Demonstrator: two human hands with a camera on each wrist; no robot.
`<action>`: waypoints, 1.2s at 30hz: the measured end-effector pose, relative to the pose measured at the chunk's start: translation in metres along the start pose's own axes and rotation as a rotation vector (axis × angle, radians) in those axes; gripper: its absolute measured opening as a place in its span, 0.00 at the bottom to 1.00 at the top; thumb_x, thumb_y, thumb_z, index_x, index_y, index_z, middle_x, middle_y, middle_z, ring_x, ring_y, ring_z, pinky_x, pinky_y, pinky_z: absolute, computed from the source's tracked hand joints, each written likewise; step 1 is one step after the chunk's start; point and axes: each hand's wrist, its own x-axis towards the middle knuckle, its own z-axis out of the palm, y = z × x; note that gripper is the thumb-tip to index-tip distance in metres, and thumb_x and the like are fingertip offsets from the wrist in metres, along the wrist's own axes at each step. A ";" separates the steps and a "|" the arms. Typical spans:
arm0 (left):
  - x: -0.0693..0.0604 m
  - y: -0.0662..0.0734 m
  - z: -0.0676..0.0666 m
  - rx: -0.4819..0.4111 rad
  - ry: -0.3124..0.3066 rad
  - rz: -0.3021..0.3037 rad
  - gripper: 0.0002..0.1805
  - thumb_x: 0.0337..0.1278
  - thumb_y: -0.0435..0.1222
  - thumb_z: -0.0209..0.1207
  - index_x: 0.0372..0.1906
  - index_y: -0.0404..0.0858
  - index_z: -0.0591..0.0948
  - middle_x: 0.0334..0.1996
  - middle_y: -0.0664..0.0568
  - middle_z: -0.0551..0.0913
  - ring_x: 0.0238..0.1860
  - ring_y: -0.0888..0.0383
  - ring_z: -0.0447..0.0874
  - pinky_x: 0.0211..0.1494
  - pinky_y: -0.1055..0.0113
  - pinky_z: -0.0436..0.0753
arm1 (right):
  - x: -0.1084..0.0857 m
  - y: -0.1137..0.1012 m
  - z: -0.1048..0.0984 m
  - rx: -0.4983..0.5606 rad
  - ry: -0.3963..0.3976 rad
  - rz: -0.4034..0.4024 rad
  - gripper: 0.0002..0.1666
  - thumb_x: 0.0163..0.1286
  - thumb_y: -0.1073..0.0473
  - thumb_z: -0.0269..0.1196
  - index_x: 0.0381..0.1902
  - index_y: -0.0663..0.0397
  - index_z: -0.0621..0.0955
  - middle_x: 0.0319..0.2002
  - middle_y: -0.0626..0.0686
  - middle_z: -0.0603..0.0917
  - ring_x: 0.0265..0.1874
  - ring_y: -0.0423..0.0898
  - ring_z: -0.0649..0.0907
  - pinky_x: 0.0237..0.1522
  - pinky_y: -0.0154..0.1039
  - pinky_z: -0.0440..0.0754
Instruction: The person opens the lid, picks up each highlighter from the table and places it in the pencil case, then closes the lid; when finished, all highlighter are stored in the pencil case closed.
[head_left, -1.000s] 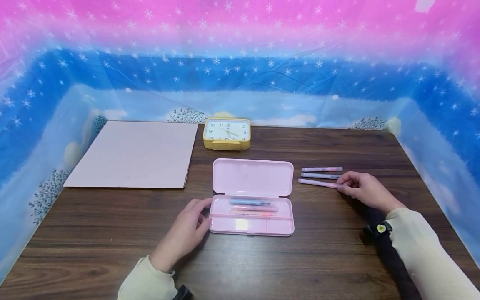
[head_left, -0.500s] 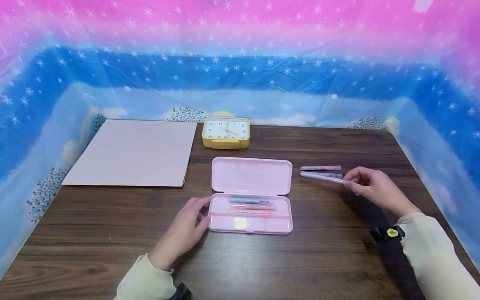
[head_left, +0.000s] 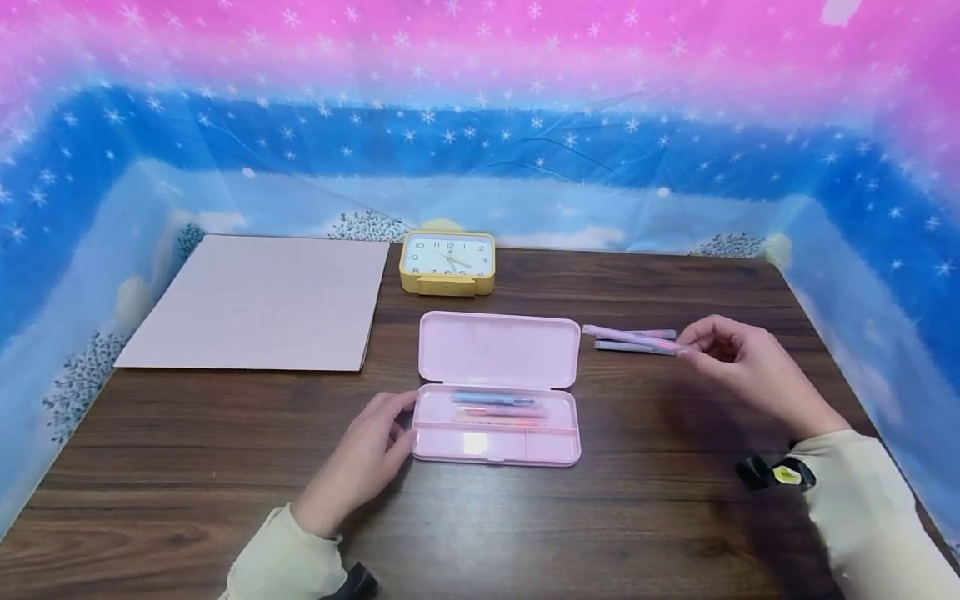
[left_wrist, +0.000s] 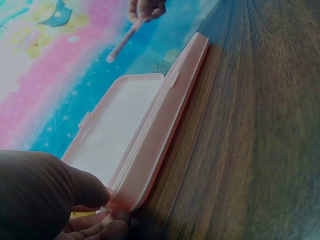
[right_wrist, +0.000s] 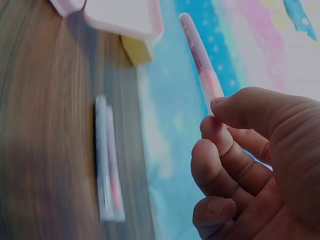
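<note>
The pink pencil case [head_left: 553, 447] lies open on the table, lid tipped back. Several pens [head_left: 495, 400] rest in its rear compartment. At the case's left end is my left hand [head_left: 360, 458]; in the left wrist view its thumb and fingers [left_wrist: 90, 192] hold the corner. My right hand [head_left: 750, 367] pinches a pale purple pen with a pinkish end [right_wrist: 197, 47] between thumb and index finger, raised off the table and pointing left. Beneath it two more pens [right_wrist: 102, 155] lie side by side on the wood.
A yellow clock [head_left: 447, 286] stands behind the case. To its left a large pale board [head_left: 255, 304] lies flat at the table's back left. A snowflake-patterned cloth [head_left: 480, 142] hangs around the table [head_left: 525, 533].
My right hand has lifted the nearest pen off the table and carried it back over the other two. The left hand has stayed at the pencil case.
</note>
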 end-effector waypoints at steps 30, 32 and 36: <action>-0.002 0.002 -0.001 -0.017 0.005 -0.011 0.28 0.59 0.28 0.59 0.66 0.32 0.72 0.51 0.43 0.78 0.35 0.62 0.75 0.38 0.71 0.80 | 0.021 -0.073 0.106 0.162 -0.240 -0.130 0.05 0.64 0.61 0.67 0.36 0.45 0.81 0.27 0.42 0.80 0.26 0.38 0.77 0.29 0.32 0.77; -0.002 0.003 0.000 -0.016 0.003 -0.018 0.28 0.59 0.28 0.59 0.66 0.32 0.72 0.51 0.43 0.77 0.34 0.62 0.75 0.38 0.71 0.79 | 0.021 -0.073 0.110 0.164 -0.252 -0.121 0.05 0.64 0.61 0.67 0.36 0.46 0.81 0.27 0.43 0.80 0.26 0.39 0.77 0.28 0.32 0.77; -0.002 0.003 0.000 -0.006 0.005 -0.012 0.28 0.59 0.28 0.59 0.66 0.31 0.72 0.51 0.43 0.77 0.34 0.62 0.75 0.37 0.71 0.79 | 0.022 -0.074 0.115 0.151 -0.257 -0.101 0.05 0.64 0.60 0.67 0.36 0.46 0.81 0.26 0.43 0.80 0.26 0.39 0.77 0.28 0.31 0.77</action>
